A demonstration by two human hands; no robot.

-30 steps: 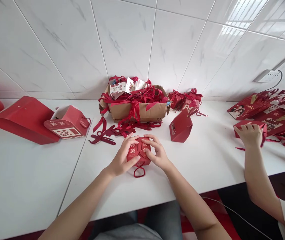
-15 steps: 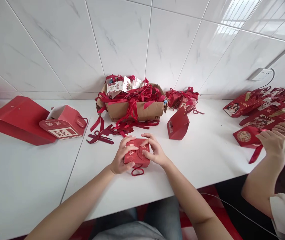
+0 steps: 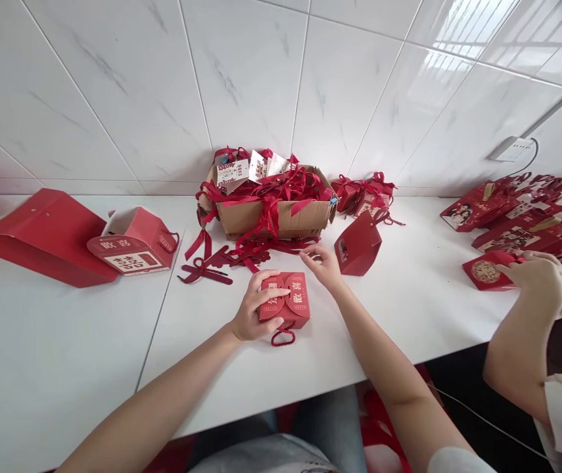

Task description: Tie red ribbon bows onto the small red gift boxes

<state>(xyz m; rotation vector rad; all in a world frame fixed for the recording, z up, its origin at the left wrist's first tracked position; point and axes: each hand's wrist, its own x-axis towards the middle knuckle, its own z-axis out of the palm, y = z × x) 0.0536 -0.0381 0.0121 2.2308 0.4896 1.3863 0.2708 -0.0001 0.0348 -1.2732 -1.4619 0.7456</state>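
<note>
A small red gift box [image 3: 299,303] sits on the white table in front of me, its two rounded top flaps folded together and a twisted red cord handle [image 3: 283,337] hanging at its near side. My left hand [image 3: 259,305] grips it from the left, thumb on the near side and a finger across the top seam. Just beyond the box's far right corner, my right hand [image 3: 321,264] is raised off it, fingers apart, with nothing visible in them. Red ribbons and dark red cut-out strips [image 3: 251,255] lie close to its fingertips.
Behind the strips stands a cardboard box [image 3: 273,220] full of red ribbons and white tags. An upright red box [image 3: 359,244] is at right; larger red boxes [image 3: 44,236] stand left. Far right, a co-worker's hands [image 3: 539,276] handle another red box, beside piled red packages [image 3: 517,217].
My right hand has left the gift box and moved up and right, near the strips. My left hand stays on the box. The co-worker's hands have lowered onto their box.
</note>
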